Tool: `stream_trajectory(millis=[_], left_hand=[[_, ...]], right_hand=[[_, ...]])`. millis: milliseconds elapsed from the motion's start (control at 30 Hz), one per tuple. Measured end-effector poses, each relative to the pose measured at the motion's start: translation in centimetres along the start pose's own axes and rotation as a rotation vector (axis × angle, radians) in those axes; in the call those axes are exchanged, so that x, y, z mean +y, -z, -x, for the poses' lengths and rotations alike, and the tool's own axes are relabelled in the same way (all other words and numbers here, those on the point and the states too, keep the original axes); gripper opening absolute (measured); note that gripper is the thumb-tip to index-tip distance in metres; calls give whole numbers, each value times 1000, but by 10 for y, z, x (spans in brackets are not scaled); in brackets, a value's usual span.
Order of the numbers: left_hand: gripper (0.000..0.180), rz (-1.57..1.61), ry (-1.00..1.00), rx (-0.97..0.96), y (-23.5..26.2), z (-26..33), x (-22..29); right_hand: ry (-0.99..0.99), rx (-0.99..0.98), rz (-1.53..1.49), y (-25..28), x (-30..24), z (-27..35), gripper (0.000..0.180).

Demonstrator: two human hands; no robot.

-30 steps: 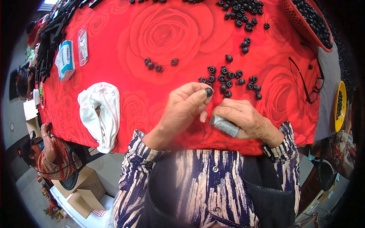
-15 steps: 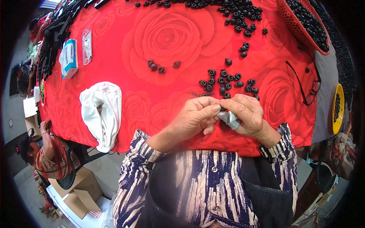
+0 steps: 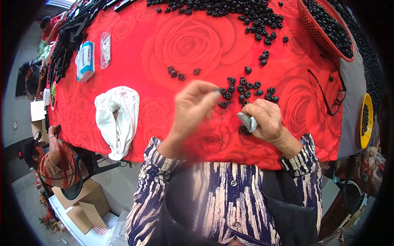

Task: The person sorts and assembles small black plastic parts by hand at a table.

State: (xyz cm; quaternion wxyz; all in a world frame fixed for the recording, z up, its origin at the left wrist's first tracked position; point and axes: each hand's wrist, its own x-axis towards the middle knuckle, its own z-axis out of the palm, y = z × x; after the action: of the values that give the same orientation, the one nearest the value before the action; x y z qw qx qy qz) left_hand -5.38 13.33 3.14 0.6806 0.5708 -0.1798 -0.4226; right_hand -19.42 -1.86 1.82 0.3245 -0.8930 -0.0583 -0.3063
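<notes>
The left hand (image 3: 196, 107) is raised at the centre of the frame, blurred, with thumb and fingertips pinched together; whether a small piece sits in the pinch cannot be told. Its fingertips hover at the left edge of a loose cluster of small black rings (image 3: 246, 87) lying on the red rose-patterned surface (image 3: 184, 45). The right hand (image 3: 266, 121), right of centre, is curled closed around a small grey piece (image 3: 247, 121) that pokes out to the left between thumb and fingers; a few black rings lie just under it.

The cluster holds roughly fifteen to twenty rings. Four more rings (image 3: 180, 73) lie apart, up and left of the left hand. A far larger heap of the same black pieces (image 3: 230, 8) runs along the upper edge, too many to count.

The near edge of the surface runs just below both hands. Between the left hand and the one white crumpled cloth (image 3: 117, 119) at centre left is a bare red stretch, and another lies between the cluster and the upper heap. At the right, one pair of glasses (image 3: 331, 95) lies near the edge; one red basket (image 3: 328, 30) of black pieces sits in the upper right, and one yellow dish (image 3: 365, 121) at far right. Upper left holds one blue-and-white box (image 3: 85, 61) and one clear packet (image 3: 105, 49) beside it.
</notes>
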Motion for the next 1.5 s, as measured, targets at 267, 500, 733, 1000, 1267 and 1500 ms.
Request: stream_trajectory(millis=[267, 500, 733, 1000, 1267, 1500], left_hand=[[22, -1062, -540, 551, 42, -25, 3], [20, -1083, -817, 11, 17, -28, -10], [20, -1143, -737, -53, 12, -28, -13], [20, 98, 34, -165, 1, -6, -3], [23, 420, 222, -363, -1, 2, -12], [25, 487, 340, -348, -9, 9, -17]], right_hand=[[-9, -25, 9, -4, 2, 0, 21], [-17, -31, 21, -4, 3, -1, 19], [-30, -73, 35, -2, 3, -1, 22], [-194, 18, -145, 7, 4, -7, 34], [-169, 17, -241, 7, -2, -5, 30], [-163, 0, -304, 4, -4, -4, 37]])
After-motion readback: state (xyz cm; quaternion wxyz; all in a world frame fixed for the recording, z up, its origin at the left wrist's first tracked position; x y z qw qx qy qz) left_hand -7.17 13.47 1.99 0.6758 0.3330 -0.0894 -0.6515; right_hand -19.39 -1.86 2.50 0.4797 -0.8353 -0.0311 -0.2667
